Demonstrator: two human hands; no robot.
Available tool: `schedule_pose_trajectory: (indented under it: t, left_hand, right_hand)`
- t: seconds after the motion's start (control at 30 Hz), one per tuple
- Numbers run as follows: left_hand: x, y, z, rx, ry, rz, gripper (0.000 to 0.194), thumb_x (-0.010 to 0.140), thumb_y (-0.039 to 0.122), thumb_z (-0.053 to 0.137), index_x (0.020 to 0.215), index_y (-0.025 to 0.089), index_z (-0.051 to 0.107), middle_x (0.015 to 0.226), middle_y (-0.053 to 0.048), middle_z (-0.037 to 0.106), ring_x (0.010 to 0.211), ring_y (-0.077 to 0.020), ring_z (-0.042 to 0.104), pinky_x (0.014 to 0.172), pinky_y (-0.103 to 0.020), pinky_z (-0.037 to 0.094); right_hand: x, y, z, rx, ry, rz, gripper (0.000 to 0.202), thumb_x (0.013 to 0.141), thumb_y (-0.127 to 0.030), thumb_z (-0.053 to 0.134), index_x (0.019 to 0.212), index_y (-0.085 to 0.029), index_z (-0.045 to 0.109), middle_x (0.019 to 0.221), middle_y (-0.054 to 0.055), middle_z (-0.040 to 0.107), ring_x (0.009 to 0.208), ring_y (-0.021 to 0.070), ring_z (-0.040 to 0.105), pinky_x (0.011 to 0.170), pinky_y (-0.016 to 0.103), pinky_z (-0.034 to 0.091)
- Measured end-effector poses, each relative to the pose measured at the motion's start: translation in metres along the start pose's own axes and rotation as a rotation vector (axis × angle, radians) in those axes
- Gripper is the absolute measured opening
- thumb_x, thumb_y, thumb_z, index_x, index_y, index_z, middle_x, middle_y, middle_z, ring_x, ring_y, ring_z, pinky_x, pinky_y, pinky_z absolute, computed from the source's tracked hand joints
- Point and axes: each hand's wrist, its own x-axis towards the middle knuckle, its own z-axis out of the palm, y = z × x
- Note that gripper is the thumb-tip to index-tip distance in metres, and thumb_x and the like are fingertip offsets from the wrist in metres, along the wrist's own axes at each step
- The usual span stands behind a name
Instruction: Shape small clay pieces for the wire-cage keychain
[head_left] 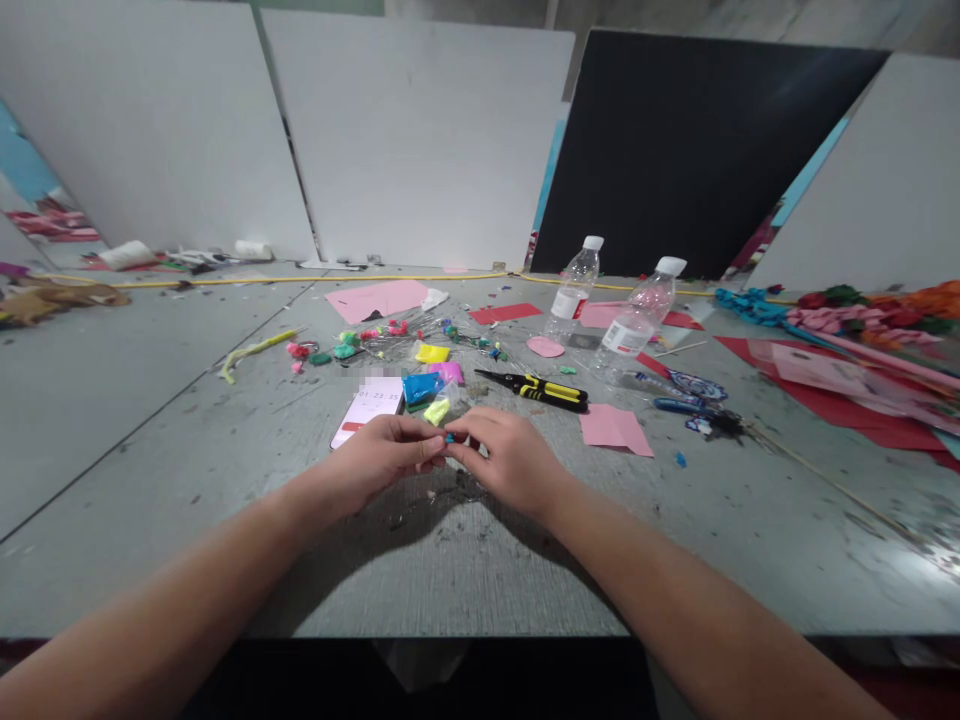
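Observation:
Over the front of the table, my left hand (pixel 390 452) and my right hand (pixel 506 455) meet fingertip to fingertip. Pinched between them is a small blue lump of modelling clay (pixel 450 438), mostly covered by the fingers. Just beyond lie a blue clay packet (pixel 422 387), a yellow packet (pixel 433 354), a magenta one (pixel 448 372) and a pale yellow lump (pixel 436 411). A phone (pixel 371 405) showing a timer lies beside my left hand. Behind my right hand rest black-and-yellow pliers (pixel 544 390), closed and pointing left.
Two plastic bottles (pixel 574 290) (pixel 637 315) stand at the back right. Pink paper (pixel 616 428) lies right of the pliers. Small coloured clay pieces on wire (pixel 367 340) spread behind the phone. Bright twisted flowers (pixel 862 315) and red sheets (pixel 795 395) cover the far right.

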Motion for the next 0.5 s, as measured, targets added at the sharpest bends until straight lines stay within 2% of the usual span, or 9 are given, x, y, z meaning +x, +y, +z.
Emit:
schedule_pose_trajectory:
  t: [0.1,0.2,0.37,0.5]
  left_hand:
    - [0.002,-0.0018,-0.0013,0.007,0.014,0.011,0.02,0.07,0.035,0.095,0.074,0.02,0.082,0.076,-0.005,0.072,0.072,-0.0179,0.061,0.072,-0.033,0.047]
    - [0.0019,-0.0005,-0.0015,0.02,0.015,0.008,0.024,0.068,0.036,0.096,0.071,0.019,0.08,0.071,-0.003,0.069,0.068,-0.0162,0.057,0.066,-0.031,0.044]
    - [-0.001,0.0037,0.0007,0.052,0.019,-0.038,0.025,0.071,0.035,0.095,0.072,0.018,0.077,0.071,-0.002,0.069,0.065,-0.0146,0.057,0.062,-0.029,0.041]
    - [-0.0007,0.0027,0.0007,0.052,0.025,-0.061,0.024,0.074,0.038,0.094,0.078,0.02,0.078,0.073,-0.002,0.072,0.065,-0.0148,0.059,0.062,-0.029,0.044]
  right_hand:
    - [-0.0012,-0.0016,0.0004,-0.012,-0.019,-0.006,0.013,0.103,-0.02,0.067,0.112,-0.019,0.076,0.104,0.01,0.079,0.094,0.0236,0.072,0.082,0.035,0.054]
    - [-0.0014,-0.0014,0.0005,-0.015,-0.026,-0.018,0.012,0.105,-0.021,0.065,0.104,-0.02,0.077,0.094,0.007,0.078,0.085,0.0209,0.07,0.076,0.032,0.051]
    - [0.0016,0.0049,-0.0048,-0.001,0.11,0.037,0.021,0.107,-0.023,0.06,0.093,-0.018,0.075,0.089,0.008,0.076,0.082,0.0207,0.067,0.075,0.034,0.049]
    - [0.0041,0.0051,-0.0089,0.079,0.129,0.054,0.014,0.102,-0.026,0.07,0.091,-0.02,0.074,0.083,0.003,0.075,0.073,0.0169,0.066,0.068,0.03,0.05]
